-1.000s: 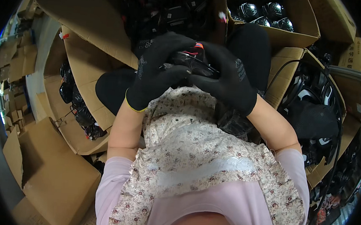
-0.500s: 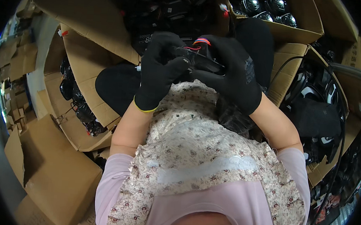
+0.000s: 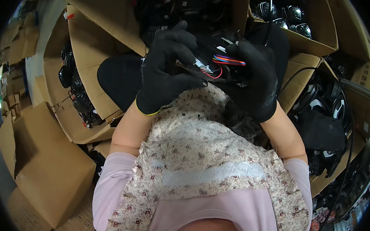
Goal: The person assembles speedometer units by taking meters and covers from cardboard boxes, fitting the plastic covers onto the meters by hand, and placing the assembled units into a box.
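Between my hands, above the lap, is a black wired casing [image 3: 217, 77] with a bundle of coloured wires, a loop of red wire and small white pieces in it. My left hand [image 3: 164, 69], in a black glove with a yellow cuff edge, holds the casing's left end between thumb and fingers. Around its right side closes my right hand [image 3: 256, 79], also in a black glove, with the thumb low and the fingers near the coloured wires [image 3: 229, 60]. The gloves and dark surroundings hide much of the casing's outline.
Open cardboard boxes surround me. Shiny black wrapped parts [image 3: 293, 13] fill the far right box, and black-and-white parts [image 3: 319, 99] the right one. Bagged black parts [image 3: 81, 95] lie in the left box. A black cable [image 3: 351, 144] runs down the right.
The casing has turned, so the coloured wires, red loop and white pieces show more. My right hand has shifted slightly right, and the fingers of my left hand have lifted and spread a little.
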Action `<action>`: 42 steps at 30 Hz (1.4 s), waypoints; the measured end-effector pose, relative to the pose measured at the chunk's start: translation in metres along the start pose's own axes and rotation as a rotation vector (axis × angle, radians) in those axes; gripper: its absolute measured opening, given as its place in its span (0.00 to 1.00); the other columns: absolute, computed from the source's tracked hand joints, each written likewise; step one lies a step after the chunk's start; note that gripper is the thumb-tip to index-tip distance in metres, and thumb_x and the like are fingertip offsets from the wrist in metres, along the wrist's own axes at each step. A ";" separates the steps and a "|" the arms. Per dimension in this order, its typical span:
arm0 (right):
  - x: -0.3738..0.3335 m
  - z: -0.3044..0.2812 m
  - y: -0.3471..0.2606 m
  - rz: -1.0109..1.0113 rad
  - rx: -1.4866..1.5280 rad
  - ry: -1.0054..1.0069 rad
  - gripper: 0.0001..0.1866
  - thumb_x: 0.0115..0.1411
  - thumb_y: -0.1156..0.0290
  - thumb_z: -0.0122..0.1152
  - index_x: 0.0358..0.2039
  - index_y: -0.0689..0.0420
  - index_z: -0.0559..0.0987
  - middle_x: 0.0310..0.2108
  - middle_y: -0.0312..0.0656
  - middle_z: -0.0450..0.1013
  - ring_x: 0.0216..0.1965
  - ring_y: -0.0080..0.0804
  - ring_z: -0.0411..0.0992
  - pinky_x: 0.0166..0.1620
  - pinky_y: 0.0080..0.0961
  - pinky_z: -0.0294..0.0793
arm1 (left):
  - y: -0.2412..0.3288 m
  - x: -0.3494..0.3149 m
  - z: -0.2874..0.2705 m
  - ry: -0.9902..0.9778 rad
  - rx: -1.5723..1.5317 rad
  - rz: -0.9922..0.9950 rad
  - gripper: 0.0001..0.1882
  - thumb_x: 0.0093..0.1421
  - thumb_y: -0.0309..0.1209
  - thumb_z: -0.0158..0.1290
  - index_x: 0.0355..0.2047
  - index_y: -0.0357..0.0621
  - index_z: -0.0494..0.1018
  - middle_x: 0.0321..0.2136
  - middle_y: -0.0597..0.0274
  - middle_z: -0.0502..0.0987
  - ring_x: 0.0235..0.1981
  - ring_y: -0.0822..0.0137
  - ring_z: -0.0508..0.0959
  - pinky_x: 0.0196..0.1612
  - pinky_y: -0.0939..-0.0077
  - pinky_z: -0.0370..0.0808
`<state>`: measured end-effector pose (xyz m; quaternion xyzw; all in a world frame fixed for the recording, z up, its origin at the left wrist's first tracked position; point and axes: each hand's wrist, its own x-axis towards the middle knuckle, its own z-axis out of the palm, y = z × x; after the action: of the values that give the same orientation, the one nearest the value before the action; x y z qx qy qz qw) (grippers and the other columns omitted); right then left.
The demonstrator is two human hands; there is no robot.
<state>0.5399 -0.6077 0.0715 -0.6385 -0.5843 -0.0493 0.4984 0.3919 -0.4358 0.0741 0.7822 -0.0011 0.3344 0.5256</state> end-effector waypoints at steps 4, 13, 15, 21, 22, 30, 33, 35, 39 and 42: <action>-0.008 0.004 0.002 -0.026 0.011 0.019 0.40 0.39 0.71 0.80 0.57 0.54 0.77 0.49 0.43 0.77 0.50 0.41 0.74 0.49 0.37 0.71 | -0.002 -0.005 -0.006 -0.013 0.082 0.103 0.23 0.39 0.26 0.77 0.30 0.46 0.73 0.40 0.60 0.73 0.46 0.62 0.77 0.71 0.42 0.62; -0.010 0.007 0.001 -0.020 0.056 0.021 0.36 0.37 0.80 0.78 0.50 0.50 0.79 0.46 0.41 0.71 0.46 0.41 0.70 0.47 0.34 0.73 | -0.009 -0.003 -0.011 -0.023 0.024 0.228 0.23 0.36 0.29 0.78 0.31 0.49 0.78 0.40 0.62 0.77 0.42 0.63 0.79 0.70 0.51 0.61; -0.010 0.008 0.000 -0.002 0.055 0.030 0.34 0.37 0.81 0.77 0.49 0.50 0.79 0.46 0.42 0.70 0.47 0.41 0.70 0.46 0.34 0.74 | -0.011 -0.004 -0.014 0.002 -0.045 0.187 0.23 0.37 0.28 0.78 0.33 0.49 0.79 0.42 0.61 0.77 0.44 0.61 0.79 0.70 0.51 0.61; -0.006 0.008 0.001 -0.046 0.017 0.053 0.32 0.40 0.81 0.76 0.49 0.52 0.78 0.45 0.43 0.70 0.46 0.40 0.70 0.45 0.33 0.75 | -0.008 0.000 -0.019 -0.038 -0.072 0.156 0.25 0.38 0.28 0.77 0.38 0.49 0.79 0.42 0.61 0.78 0.52 0.58 0.78 0.70 0.51 0.61; -0.005 0.007 0.001 -0.036 0.041 0.024 0.32 0.41 0.80 0.77 0.49 0.53 0.78 0.45 0.44 0.70 0.46 0.40 0.71 0.45 0.33 0.75 | -0.006 0.002 -0.019 -0.063 -0.010 0.179 0.25 0.40 0.29 0.77 0.38 0.49 0.78 0.42 0.61 0.78 0.51 0.58 0.78 0.70 0.51 0.61; -0.006 0.000 0.002 0.106 0.359 -0.040 0.34 0.40 0.73 0.83 0.50 0.54 0.78 0.45 0.45 0.72 0.46 0.40 0.73 0.44 0.31 0.76 | 0.002 -0.003 -0.007 -0.094 0.001 0.066 0.21 0.45 0.26 0.73 0.39 0.50 0.76 0.40 0.65 0.76 0.41 0.65 0.77 0.70 0.52 0.59; -0.004 0.004 0.006 -0.015 0.295 -0.037 0.35 0.41 0.74 0.83 0.52 0.52 0.78 0.43 0.44 0.73 0.47 0.38 0.73 0.44 0.29 0.76 | 0.000 -0.008 -0.004 -0.042 -0.096 -0.096 0.21 0.45 0.25 0.72 0.39 0.47 0.76 0.38 0.65 0.76 0.40 0.68 0.77 0.63 0.59 0.68; 0.000 0.006 0.009 -0.109 0.208 -0.100 0.35 0.42 0.76 0.82 0.53 0.51 0.79 0.44 0.45 0.73 0.47 0.38 0.73 0.45 0.28 0.76 | 0.000 -0.011 -0.003 -0.018 -0.105 -0.210 0.22 0.45 0.24 0.72 0.40 0.45 0.76 0.39 0.64 0.76 0.40 0.70 0.76 0.56 0.65 0.72; 0.001 0.005 0.003 -0.015 0.200 -0.075 0.31 0.46 0.77 0.79 0.53 0.53 0.81 0.54 0.50 0.69 0.51 0.42 0.74 0.50 0.33 0.79 | 0.004 -0.015 -0.003 0.005 -0.107 -0.302 0.21 0.46 0.22 0.71 0.41 0.43 0.76 0.42 0.62 0.75 0.41 0.72 0.76 0.44 0.74 0.74; -0.001 0.003 -0.003 0.116 0.259 -0.097 0.29 0.48 0.76 0.78 0.53 0.53 0.80 0.54 0.50 0.70 0.52 0.44 0.74 0.52 0.35 0.79 | 0.009 -0.016 -0.001 0.018 -0.097 -0.306 0.21 0.46 0.21 0.70 0.41 0.43 0.78 0.42 0.62 0.75 0.41 0.72 0.76 0.45 0.74 0.75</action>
<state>0.5353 -0.6069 0.0713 -0.6031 -0.5714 0.0860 0.5499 0.3760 -0.4446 0.0731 0.7440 0.1068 0.2570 0.6075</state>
